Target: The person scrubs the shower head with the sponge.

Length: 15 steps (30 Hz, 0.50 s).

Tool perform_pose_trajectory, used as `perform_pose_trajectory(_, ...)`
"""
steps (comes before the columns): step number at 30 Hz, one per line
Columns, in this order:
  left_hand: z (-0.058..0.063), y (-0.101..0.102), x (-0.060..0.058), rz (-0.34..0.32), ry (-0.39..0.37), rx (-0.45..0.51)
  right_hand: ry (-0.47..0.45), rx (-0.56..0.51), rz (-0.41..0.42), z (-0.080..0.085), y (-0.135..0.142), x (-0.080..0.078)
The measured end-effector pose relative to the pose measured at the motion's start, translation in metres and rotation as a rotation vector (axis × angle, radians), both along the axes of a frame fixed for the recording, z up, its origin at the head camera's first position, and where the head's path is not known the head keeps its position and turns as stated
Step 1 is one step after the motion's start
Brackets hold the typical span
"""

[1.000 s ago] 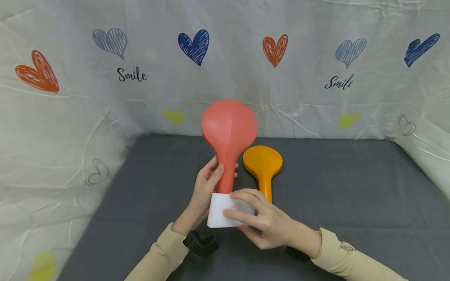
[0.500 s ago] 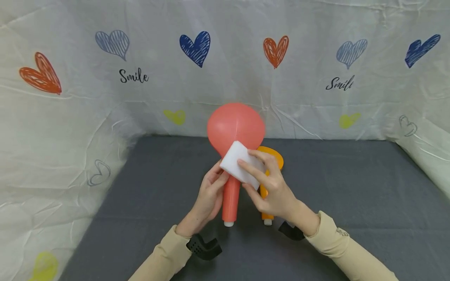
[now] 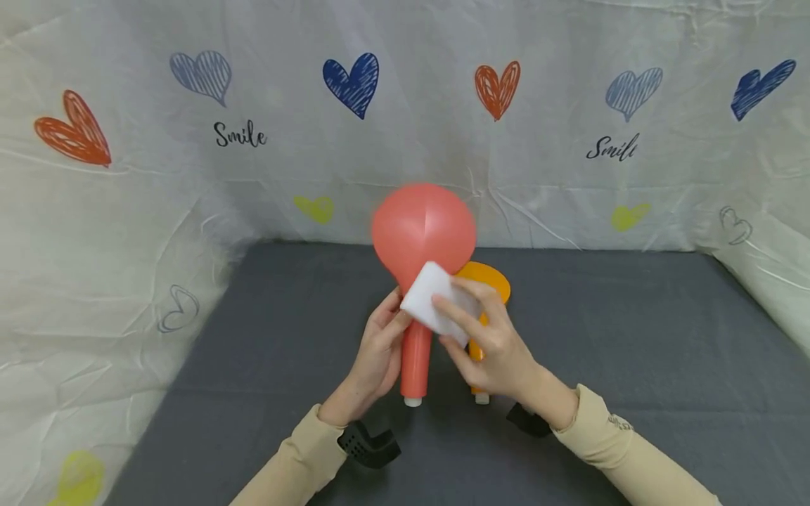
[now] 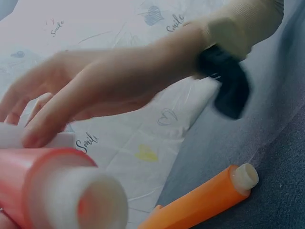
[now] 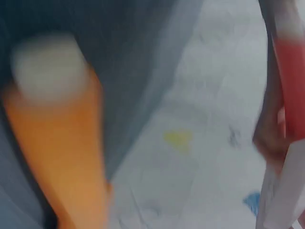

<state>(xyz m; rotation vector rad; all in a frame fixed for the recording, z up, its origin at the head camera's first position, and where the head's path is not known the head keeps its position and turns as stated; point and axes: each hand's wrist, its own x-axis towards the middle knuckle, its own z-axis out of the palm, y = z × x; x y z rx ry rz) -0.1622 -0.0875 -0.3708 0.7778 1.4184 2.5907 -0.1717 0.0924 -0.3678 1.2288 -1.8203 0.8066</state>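
My left hand (image 3: 380, 348) grips the neck of a red hand shower head (image 3: 424, 225), its round head up and its white hollow end pointing toward me. My right hand (image 3: 500, 344) pinches a white block-shaped sponge (image 3: 422, 299) and holds it against the upper handle, tilted across it. In the left wrist view, the red handle's open white connector (image 4: 102, 205) is close to the camera. The sponge hides part of the red neck. The right wrist view is blurred; the red handle (image 5: 293, 86) and a white sponge edge (image 5: 288, 191) show at its right.
An orange shower head (image 3: 490, 281) lies on the dark grey tablecloth (image 3: 601, 337), partly behind my right hand. A white sheet (image 3: 411, 147) printed with hearts and "Smile" stands at the back and sides. Black wrist bands (image 3: 370, 446) sit below the cuffs.
My right hand has moved the sponge from the bottom end of the red shower head up to its neck, turning it aslant. Since half a second ago it has shifted slightly down and right.
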Motion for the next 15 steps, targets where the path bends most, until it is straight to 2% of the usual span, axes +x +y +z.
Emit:
perform_pose_trajectory(3, 0.0, 0.002, 0.0, -0.007, 0.002, -0.018, -0.01, -0.058, -0.099, 0.008, 0.005, -0.013)
perform_pose_trajectory(6, 0.0, 0.002, 0.001, -0.003, 0.001, -0.026, -0.03, -0.072, -0.113, 0.009, 0.007, -0.016)
perform_pose_trajectory(8, 0.0, 0.002, 0.0, 0.0, 0.004, -0.02, -0.036, -0.059, -0.063, 0.004, 0.004, -0.011)
perform_pose_trajectory(10, 0.001, 0.0, -0.001, 0.012, -0.003, -0.007, -0.037, -0.029, 0.023, -0.003, 0.0, -0.002)
perform_pose_trajectory(13, 0.002, -0.002, -0.004, 0.033, 0.001, 0.022, -0.042, 0.061, 0.17, -0.015, -0.002, 0.015)
perform_pose_trajectory(15, 0.003, -0.004, -0.006, 0.05, 0.017, 0.037, -0.044, 0.125, 0.239, -0.022, -0.002, 0.024)
